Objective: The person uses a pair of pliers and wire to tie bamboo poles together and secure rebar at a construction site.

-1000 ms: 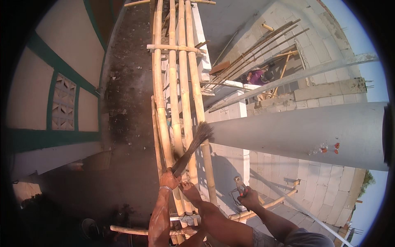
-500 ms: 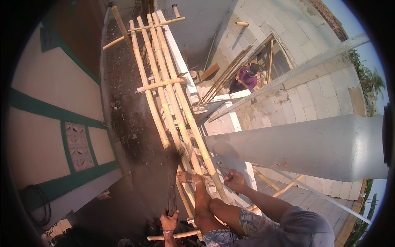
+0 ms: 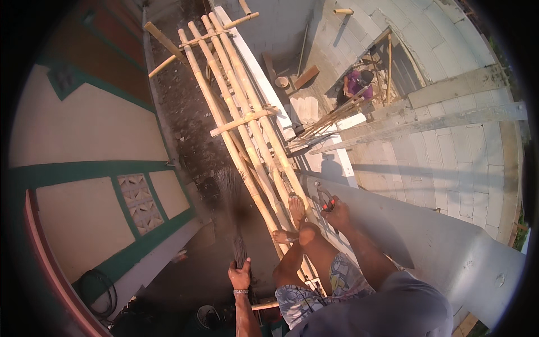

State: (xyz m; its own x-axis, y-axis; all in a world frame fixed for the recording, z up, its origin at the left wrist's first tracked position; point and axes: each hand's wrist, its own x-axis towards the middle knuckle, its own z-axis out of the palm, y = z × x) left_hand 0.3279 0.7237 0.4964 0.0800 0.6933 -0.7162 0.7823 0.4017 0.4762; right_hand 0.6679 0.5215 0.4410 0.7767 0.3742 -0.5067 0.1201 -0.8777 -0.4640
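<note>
My left hand (image 3: pixel 240 275) is closed around the lower end of a bundle of thin dark wires (image 3: pixel 239 250). The bundle points away from me, and its far end fans out like a broom beside the bamboo poles. In my right hand (image 3: pixel 337 216) are pincers (image 3: pixel 324 195) with red handles, their metal head pointing away. Beside that hand lies a large smooth grey pipe or column (image 3: pixel 443 241). My bare feet (image 3: pixel 296 210) rest on a platform of long bamboo poles (image 3: pixel 238 95), which has bamboo crosspieces (image 3: pixel 245 121).
Ground lies well below the platform's left side, next to a cream and green house wall (image 3: pixel 84 213). To the right are a white ledge (image 3: pixel 261 78), a slanting grey beam (image 3: pixel 426 132) and a block wall (image 3: pixel 432 185). A person in purple (image 3: pixel 355 85) is lower down.
My view has swung, so the house wall shows more and the grey pipe sits lower. Both feet now show on the poles. Each hand keeps hold of what it had.
</note>
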